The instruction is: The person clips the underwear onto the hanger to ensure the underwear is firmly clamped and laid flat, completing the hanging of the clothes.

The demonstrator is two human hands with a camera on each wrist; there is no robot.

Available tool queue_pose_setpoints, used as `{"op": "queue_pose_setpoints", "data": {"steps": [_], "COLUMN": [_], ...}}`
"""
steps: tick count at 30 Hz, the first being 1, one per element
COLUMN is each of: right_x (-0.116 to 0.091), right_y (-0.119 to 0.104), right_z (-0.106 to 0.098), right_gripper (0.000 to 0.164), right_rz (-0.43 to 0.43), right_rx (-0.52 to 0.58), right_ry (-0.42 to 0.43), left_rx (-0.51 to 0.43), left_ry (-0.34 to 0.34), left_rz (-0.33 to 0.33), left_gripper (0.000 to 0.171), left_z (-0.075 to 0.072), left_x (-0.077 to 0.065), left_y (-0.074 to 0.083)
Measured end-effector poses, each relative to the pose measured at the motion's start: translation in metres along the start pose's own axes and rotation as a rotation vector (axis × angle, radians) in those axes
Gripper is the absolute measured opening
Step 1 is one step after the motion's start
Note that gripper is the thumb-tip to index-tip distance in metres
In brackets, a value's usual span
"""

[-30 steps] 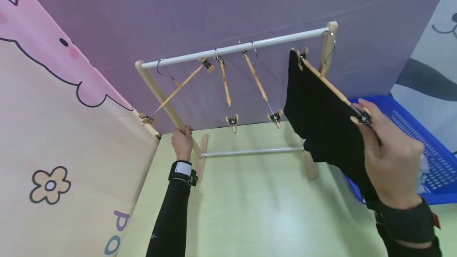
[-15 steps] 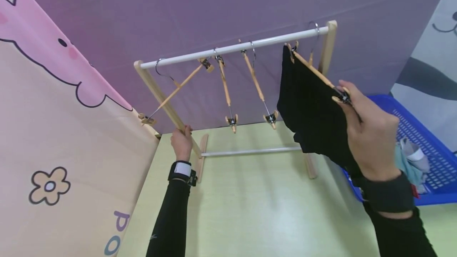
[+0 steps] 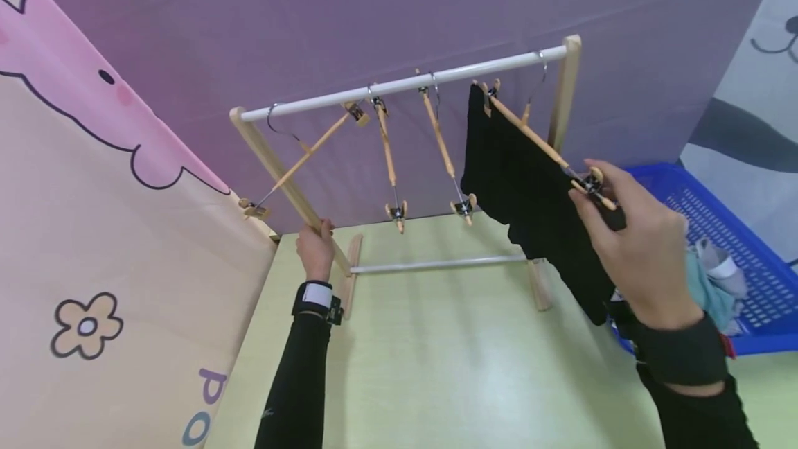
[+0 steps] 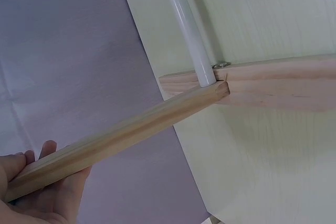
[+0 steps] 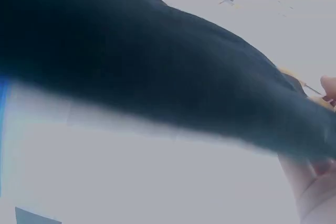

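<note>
My left hand [image 3: 315, 252] grips the left wooden post [image 3: 274, 166] of a small clothes rack, as the left wrist view also shows, with its fingers around the post [image 4: 115, 139]. On the right, my right hand [image 3: 651, 251] pinches the near clip end of a wooden clip hanger [image 3: 531, 131]. Its metal hook hangs over the white top rail [image 3: 399, 87] near the right post. A black garment [image 3: 526, 189] hangs down from the hanger's clips. Dark cloth [image 5: 157, 61] fills much of the right wrist view, with part of the right hand [image 5: 315, 182] at the edge.
Three bare clip hangers, among them a slanted left one [image 3: 312, 151], hang along the rail. A blue basket [image 3: 748, 262] with clothes [image 3: 717, 283] stands to the right. The rack's lower white bar [image 3: 439, 265] runs above the pale green table [image 3: 436, 366]. A purple backdrop [image 3: 399, 5] rises behind.
The hanger with the black garment has shifted left along the rail, away from the right post. My right hand has moved left with it; the left hand stays on the post.
</note>
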State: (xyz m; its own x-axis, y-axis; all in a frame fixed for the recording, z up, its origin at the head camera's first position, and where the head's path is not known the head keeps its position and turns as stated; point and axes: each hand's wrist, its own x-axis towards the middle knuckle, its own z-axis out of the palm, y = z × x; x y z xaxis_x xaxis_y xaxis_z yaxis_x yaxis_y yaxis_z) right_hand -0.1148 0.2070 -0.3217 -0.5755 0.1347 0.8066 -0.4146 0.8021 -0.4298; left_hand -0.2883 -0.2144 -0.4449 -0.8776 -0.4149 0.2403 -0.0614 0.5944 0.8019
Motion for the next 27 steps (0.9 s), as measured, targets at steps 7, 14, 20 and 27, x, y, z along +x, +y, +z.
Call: {"op": "queue_pose_setpoints", "data": {"steps": [7, 14, 20, 27], "right_x": [-0.015, -0.036, -0.060, -0.082], "right_y": [0.003, 0.018, 0.044, 0.078], "right_z": [-0.012, -0.030, -0.041, -0.050], "right_gripper": [0.059, 0.063, 0.057, 0.057], "right_rz": [-0.015, 0.002, 0.149, 0.313], "right_rx": [-0.024, -0.048, -0.116, -0.233], "right_ry": [-0.108, -0.241, -0.398, -0.532], "left_rx": [0.013, -0.025, -0.127, -0.273], "left_ry": [0.015, 0.021, -0.017, -0.006], "left_rz": [-0.007, -0.009, -0.126, -0.235], "left_gripper": [0.028, 0.030, 0.034, 0.041], "left_z": [0.002, 0.007, 0.033, 0.069], "left_x": [-0.001, -0.004, -0.046, -0.119], "left_y": [-0.004, -0.008, -0.044, -0.062]}}
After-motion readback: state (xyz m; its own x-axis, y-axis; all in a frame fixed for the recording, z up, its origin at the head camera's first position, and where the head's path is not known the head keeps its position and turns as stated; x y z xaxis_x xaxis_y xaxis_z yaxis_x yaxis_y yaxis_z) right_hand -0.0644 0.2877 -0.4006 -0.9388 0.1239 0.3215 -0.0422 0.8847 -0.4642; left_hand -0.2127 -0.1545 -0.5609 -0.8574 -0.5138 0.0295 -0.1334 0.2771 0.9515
